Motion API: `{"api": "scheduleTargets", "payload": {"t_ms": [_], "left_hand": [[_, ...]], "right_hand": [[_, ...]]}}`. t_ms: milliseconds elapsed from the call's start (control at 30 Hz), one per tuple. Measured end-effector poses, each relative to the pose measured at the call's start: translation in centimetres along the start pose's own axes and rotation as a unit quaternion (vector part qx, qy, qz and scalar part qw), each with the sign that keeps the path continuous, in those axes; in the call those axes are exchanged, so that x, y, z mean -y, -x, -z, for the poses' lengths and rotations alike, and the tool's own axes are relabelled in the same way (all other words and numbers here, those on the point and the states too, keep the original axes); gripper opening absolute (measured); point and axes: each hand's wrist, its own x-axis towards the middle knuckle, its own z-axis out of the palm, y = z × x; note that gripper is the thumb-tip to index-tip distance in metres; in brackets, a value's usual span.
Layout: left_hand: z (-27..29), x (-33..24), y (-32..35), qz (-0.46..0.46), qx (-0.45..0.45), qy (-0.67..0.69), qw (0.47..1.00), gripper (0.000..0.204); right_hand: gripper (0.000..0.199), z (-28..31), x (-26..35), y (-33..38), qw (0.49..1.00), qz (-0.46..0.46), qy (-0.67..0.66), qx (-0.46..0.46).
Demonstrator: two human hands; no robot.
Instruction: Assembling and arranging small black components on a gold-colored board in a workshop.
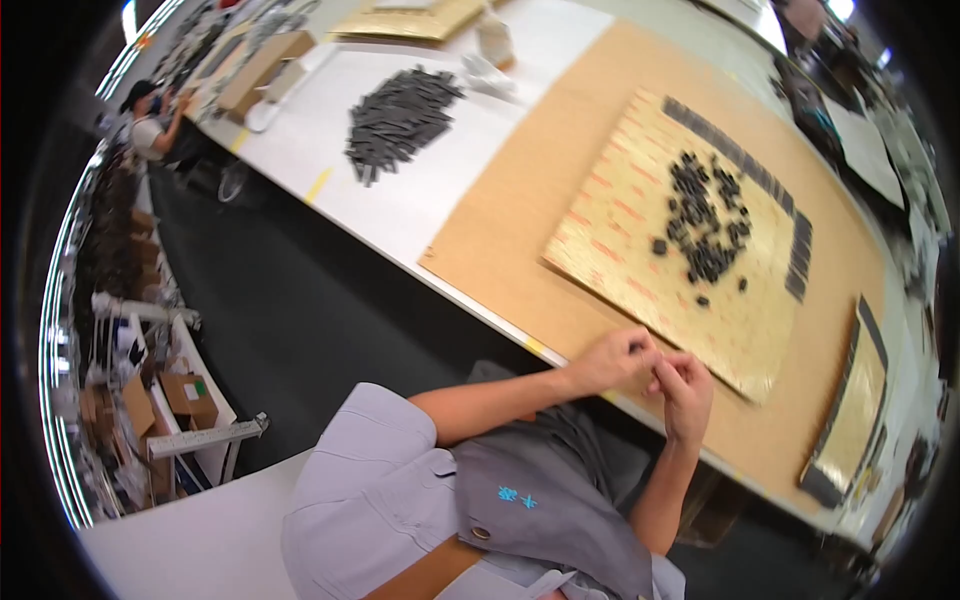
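My left hand (612,361) and my right hand (684,394) meet over the near edge of the table, fingertips pinched together. A small dark bit shows at the left hand's fingers; what the two hold is too small to make out. Just beyond them lies a yellowish board (610,225) with orange print. On it is a loose heap of small black pieces (712,262). Dark flat strips (735,152) line up side by side along the board's far and right edges.
A pile of dark grey strips (400,120) lies on the white tabletop at the left, near a bottle (494,40). A dark-edged yellow panel (850,410) rests at the right. Brown sheeting (490,235) covers the table. Another person (150,130) works far left; shelving with cartons (188,398) stands lower left.
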Motion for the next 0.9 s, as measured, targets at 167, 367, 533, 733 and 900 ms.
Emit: {"api": "scheduleTargets", "payload": {"t_ms": [167, 367, 533, 733, 900], "left_hand": [[2.7, -3.6, -0.7, 0.171, 0.090, 0.040, 0.980, 0.015], [2.7, -3.0, -1.6, 0.187, 0.169, -0.010, 0.968, 0.013], [2.4, -2.2, -1.2, 0.158, 0.147, -0.058, 0.975, 0.012], [2.2, -2.2, -1.2, 0.162, 0.120, -0.075, 0.977, 0.012], [2.3, -2.1, -1.4, 0.153, 0.119, -0.081, 0.978, 0.013]], "right_hand": [[0.011, 0.5, 0.6, -0.8, 0.996, -0.039, -0.051, 0.057], [0.012, 1.7, 0.4, 0.2, 0.994, -0.073, -0.037, 0.076], [0.013, 1.7, 0.0, 0.5, 0.993, -0.078, -0.025, 0.089], [0.015, 2.9, -0.7, 0.8, 0.990, -0.052, -0.093, 0.096], [0.015, 3.7, -1.4, 0.1, 0.981, -0.061, -0.124, 0.138]]}}
